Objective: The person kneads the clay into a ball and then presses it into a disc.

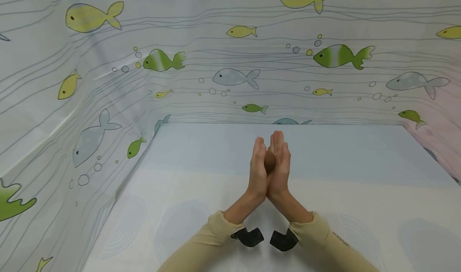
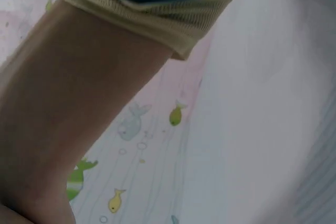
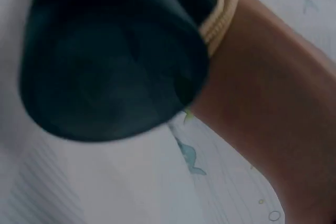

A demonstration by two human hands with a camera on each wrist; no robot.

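Fingers: those of the left hand and the right hand were straight, pointing away from the person, uncurled and clasping nothing.
Brown ball: the small rounded brown ball was sandwiched between the two facing palms, touched from both sides, nearer the fingers than the wrists.
Heels of the hands: they met just below the ball, so the hands formed a narrow wedge.
Wrists: bare, slanting out from each other towards the sleeves.
Sleeves: the left sleeve and right sleeve were pale yellow, with a ribbed cuff in the left wrist view.
Dark wrist pieces: a left one and a right one sat at the cuffs, near each other but apart.
Table: beneath the hands lay a white tabletop with a pale blue band across its far part.
Surround: a white fish-print cloth rose behind and to the left.
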